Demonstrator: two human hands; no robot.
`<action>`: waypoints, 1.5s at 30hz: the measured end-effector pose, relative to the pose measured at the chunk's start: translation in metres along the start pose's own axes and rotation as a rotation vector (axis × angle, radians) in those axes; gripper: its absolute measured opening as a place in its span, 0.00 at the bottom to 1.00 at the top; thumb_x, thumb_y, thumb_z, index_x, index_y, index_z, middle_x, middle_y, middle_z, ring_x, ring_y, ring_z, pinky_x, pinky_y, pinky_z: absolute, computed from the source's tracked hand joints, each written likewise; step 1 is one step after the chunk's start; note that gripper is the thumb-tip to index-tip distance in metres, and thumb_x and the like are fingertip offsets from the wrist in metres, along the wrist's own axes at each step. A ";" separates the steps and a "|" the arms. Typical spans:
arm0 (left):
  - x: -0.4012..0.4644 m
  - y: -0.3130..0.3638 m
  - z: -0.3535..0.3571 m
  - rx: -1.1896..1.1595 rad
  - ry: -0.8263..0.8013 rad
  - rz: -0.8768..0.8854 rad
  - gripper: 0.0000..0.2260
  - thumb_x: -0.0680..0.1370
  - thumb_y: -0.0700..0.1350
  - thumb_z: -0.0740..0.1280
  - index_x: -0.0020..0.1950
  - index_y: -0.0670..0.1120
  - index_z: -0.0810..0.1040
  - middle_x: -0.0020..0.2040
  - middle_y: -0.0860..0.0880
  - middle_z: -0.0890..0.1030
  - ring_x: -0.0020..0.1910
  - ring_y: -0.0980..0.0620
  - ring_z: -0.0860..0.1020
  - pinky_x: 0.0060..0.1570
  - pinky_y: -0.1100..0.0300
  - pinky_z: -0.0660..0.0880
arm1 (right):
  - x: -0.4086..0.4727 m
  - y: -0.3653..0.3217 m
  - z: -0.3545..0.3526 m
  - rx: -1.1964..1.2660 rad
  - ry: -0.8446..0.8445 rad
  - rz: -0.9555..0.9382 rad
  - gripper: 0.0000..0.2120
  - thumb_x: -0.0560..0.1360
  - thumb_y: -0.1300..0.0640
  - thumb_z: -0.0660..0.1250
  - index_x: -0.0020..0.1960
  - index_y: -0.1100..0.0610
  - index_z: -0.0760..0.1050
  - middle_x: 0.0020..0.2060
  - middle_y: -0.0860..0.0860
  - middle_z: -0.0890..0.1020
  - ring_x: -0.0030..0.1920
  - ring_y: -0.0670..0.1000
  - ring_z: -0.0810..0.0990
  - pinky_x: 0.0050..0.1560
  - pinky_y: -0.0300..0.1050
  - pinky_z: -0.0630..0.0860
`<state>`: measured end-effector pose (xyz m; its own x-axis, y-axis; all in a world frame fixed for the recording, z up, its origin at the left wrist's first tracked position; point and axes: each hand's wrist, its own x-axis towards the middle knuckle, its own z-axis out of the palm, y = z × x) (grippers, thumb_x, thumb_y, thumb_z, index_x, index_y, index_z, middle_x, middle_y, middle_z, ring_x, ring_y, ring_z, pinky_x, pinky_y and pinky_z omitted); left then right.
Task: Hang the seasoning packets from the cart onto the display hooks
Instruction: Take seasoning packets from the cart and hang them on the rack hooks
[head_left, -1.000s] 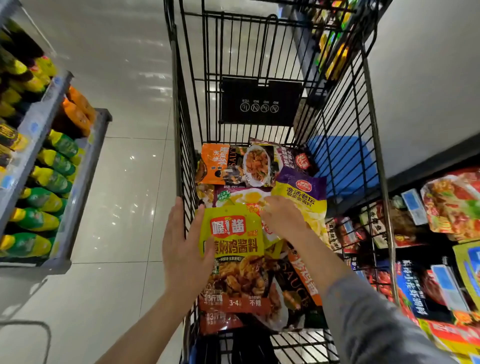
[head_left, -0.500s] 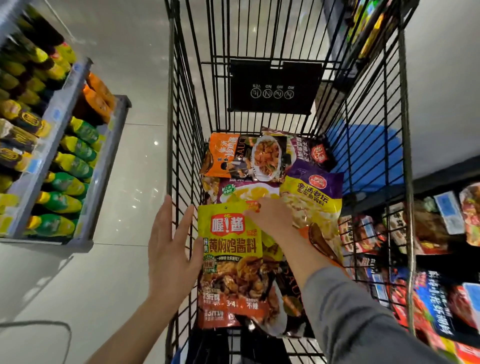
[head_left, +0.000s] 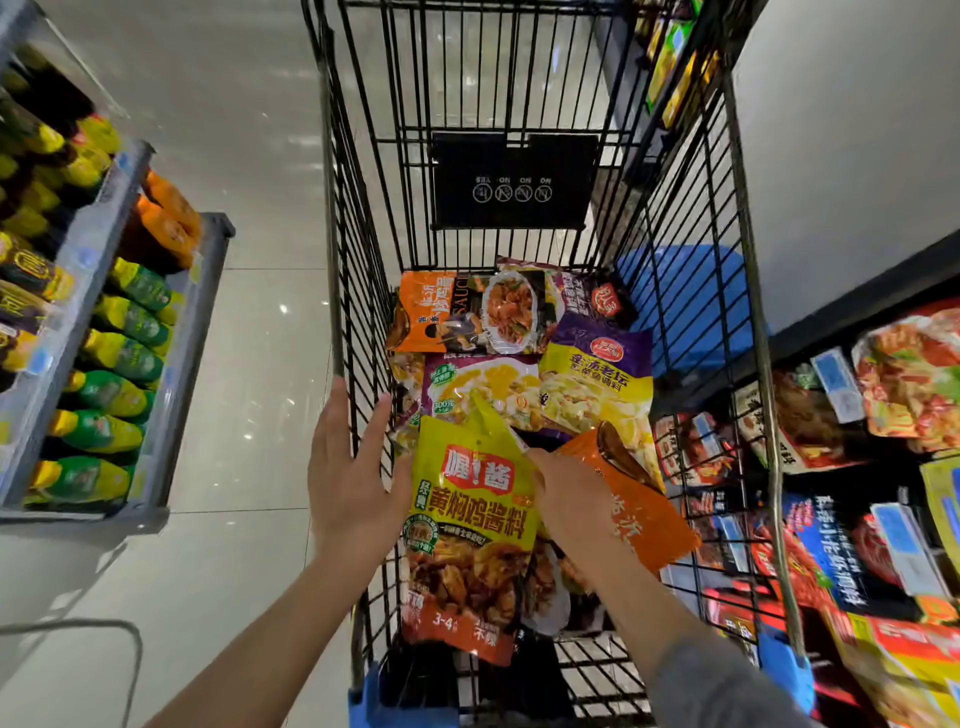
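Nearest us, our left hand (head_left: 353, 478) has its fingers spread, the thumb side against the left edge of the yellow packet (head_left: 470, 525) standing in the cart (head_left: 332, 218). Our right hand (head_left: 569, 501) meets that packet's right edge beneath an orange packet (head_left: 631, 504); we cannot tell how its fingers lie or whether they pinch either packet. If only the edges are squeezed, we think the glossy packet could slip or buckle, or the orange one could slide off. Farther in, more packets (head_left: 519, 353) overlap and could snag. The display (head_left: 857, 493) lies right; its hooks are too unclear to make out.
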<state>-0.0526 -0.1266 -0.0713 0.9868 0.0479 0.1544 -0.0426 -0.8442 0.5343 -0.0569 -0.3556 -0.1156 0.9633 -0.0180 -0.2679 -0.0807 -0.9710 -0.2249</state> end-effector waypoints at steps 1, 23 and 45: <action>0.000 0.001 -0.001 -0.006 -0.009 -0.012 0.26 0.75 0.51 0.61 0.73 0.50 0.68 0.79 0.50 0.50 0.75 0.45 0.55 0.69 0.42 0.63 | -0.013 -0.001 0.000 -0.008 0.090 -0.028 0.10 0.77 0.57 0.63 0.57 0.51 0.78 0.43 0.49 0.82 0.42 0.52 0.80 0.35 0.45 0.75; 0.001 0.004 -0.005 -0.042 -0.066 -0.055 0.30 0.74 0.41 0.70 0.74 0.51 0.65 0.79 0.52 0.48 0.76 0.48 0.54 0.66 0.41 0.68 | 0.037 -0.014 -0.013 -0.313 -0.140 -0.011 0.24 0.78 0.39 0.54 0.71 0.48 0.65 0.75 0.54 0.58 0.74 0.61 0.54 0.70 0.69 0.45; 0.000 -0.002 -0.001 0.014 0.003 0.054 0.26 0.75 0.50 0.58 0.73 0.47 0.67 0.79 0.45 0.52 0.77 0.42 0.54 0.71 0.45 0.60 | 0.010 0.072 -0.037 0.324 -0.049 0.427 0.05 0.81 0.55 0.58 0.48 0.54 0.71 0.41 0.52 0.78 0.41 0.54 0.75 0.39 0.48 0.71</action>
<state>-0.0527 -0.1249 -0.0715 0.9827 0.0041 0.1850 -0.0932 -0.8528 0.5138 -0.0440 -0.4344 -0.0999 0.8150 -0.3764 -0.4407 -0.5450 -0.7562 -0.3621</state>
